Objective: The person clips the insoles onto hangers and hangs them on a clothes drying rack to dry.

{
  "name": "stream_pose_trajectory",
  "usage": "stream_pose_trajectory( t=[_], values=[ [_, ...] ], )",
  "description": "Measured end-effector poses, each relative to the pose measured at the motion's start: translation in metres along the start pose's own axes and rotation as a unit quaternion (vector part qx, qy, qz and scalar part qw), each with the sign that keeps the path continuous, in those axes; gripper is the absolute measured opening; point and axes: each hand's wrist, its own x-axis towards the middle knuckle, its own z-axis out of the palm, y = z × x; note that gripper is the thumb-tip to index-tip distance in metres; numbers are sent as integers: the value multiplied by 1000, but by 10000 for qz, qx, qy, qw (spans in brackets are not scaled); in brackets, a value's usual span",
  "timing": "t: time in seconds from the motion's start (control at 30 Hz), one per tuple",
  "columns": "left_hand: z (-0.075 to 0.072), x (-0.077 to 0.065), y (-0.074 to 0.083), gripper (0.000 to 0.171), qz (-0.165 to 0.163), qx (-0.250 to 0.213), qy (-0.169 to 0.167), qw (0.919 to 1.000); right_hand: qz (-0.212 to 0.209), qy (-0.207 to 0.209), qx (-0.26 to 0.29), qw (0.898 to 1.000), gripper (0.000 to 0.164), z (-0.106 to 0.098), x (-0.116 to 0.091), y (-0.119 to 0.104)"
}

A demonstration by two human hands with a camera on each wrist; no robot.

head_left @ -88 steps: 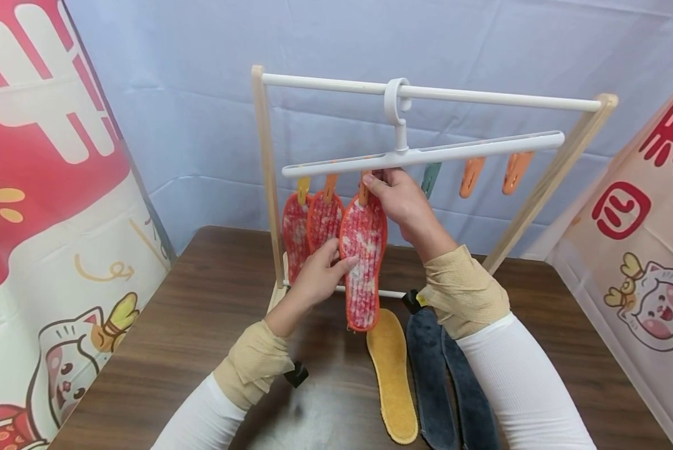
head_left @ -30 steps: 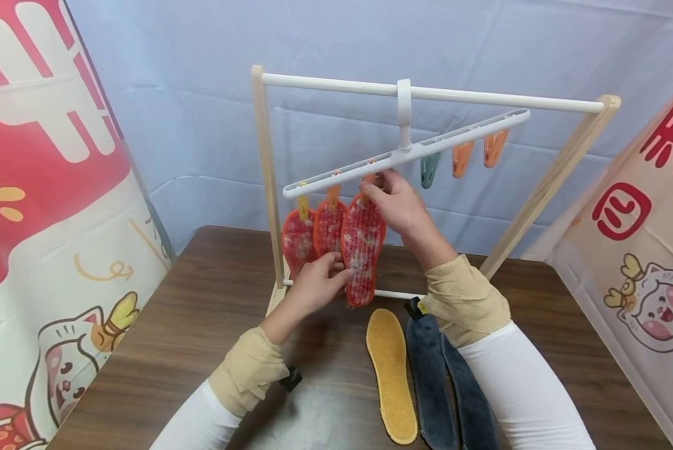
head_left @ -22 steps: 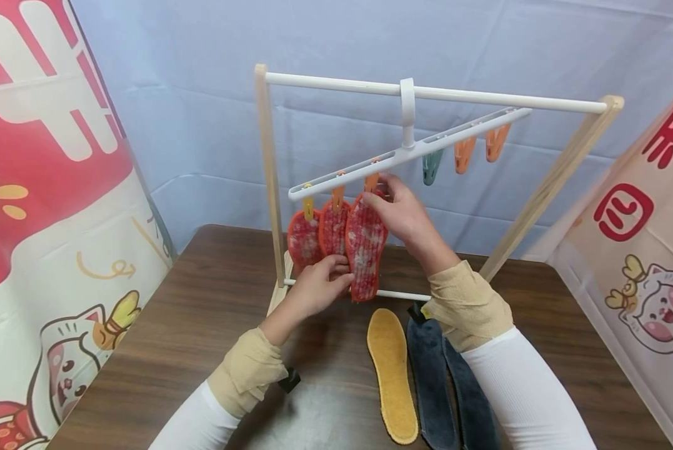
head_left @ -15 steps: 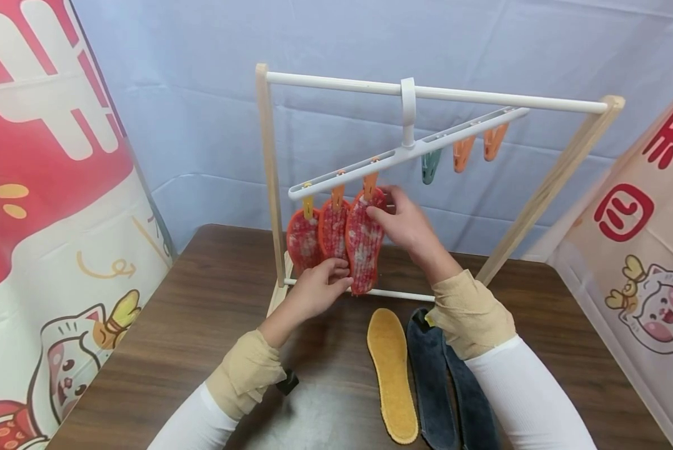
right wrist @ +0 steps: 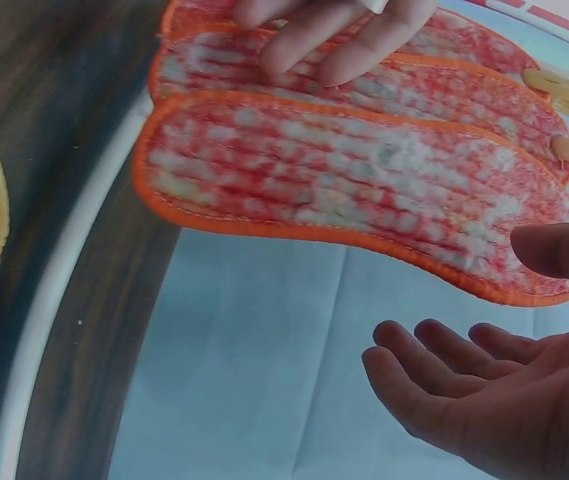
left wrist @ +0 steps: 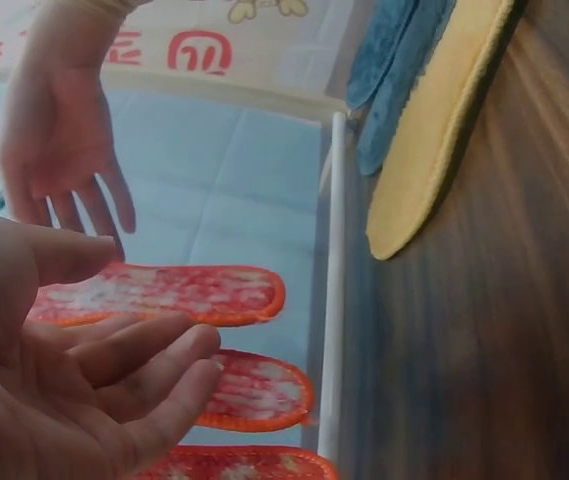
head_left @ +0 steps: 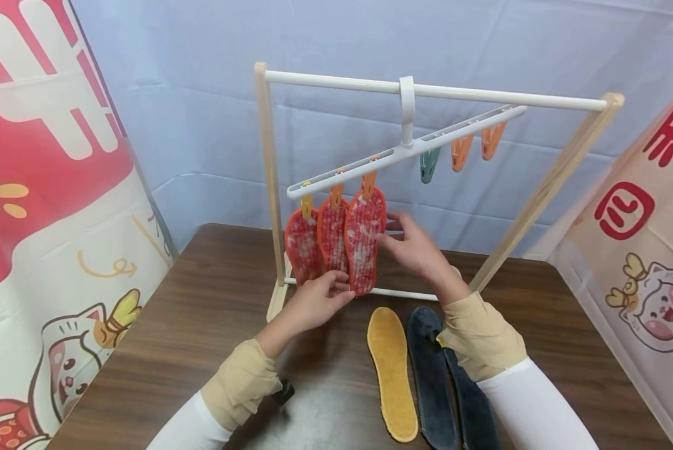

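Three red-and-white insoles with orange edging hang from the white clip hanger (head_left: 364,169) in the head view. The left insole (head_left: 302,240) hangs from a yellow clip (head_left: 307,206), the middle insole (head_left: 332,231) and the right insole (head_left: 364,244) from orange clips. My right hand (head_left: 417,247) is beside the right insole's edge, fingers spread and holding nothing; in the right wrist view its thumb overlaps the upper end of that insole (right wrist: 344,180). My left hand (head_left: 316,303), fingers loosely bent, is at the insoles' lower ends, gripping nothing; whether it touches them I cannot tell.
A wooden rack with a white top rail (head_left: 336,81) carries the hanger. A green clip (head_left: 428,165) and two orange clips hang at its right. On the brown table (head_left: 184,331) lie a yellow insole (head_left: 392,375) and two dark blue insoles (head_left: 433,381).
My right hand has come off the right insole's clip and upper end and moved down and right. The hanger has swivelled, its right end now higher in view. My left hand has dropped slightly.
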Motion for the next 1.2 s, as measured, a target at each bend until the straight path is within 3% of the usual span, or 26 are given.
stream_pose_trajectory(
  t=[0.23, 0.53, 0.8, 1.2],
  values=[
    [5, -9, -6, 51, 27, 64, -394, 9992, 119, -220, -150, 9996, 66, 6, -9, 12],
    [19, -20, -4, 49, -85, 202, -638, 9977, 283, -424, -416, 9978, 69, 6, -23, 29],
    [29, -30, -5, 56, -77, 614, -833, 9946, 593, -680, -493, 9947, 73, 12, -32, 44],
    [35, -36, -9, 57, 44, 1216, -1129, 9861, 694, -593, -560, 9942, 73, 25, -42, 58]
  ],
)
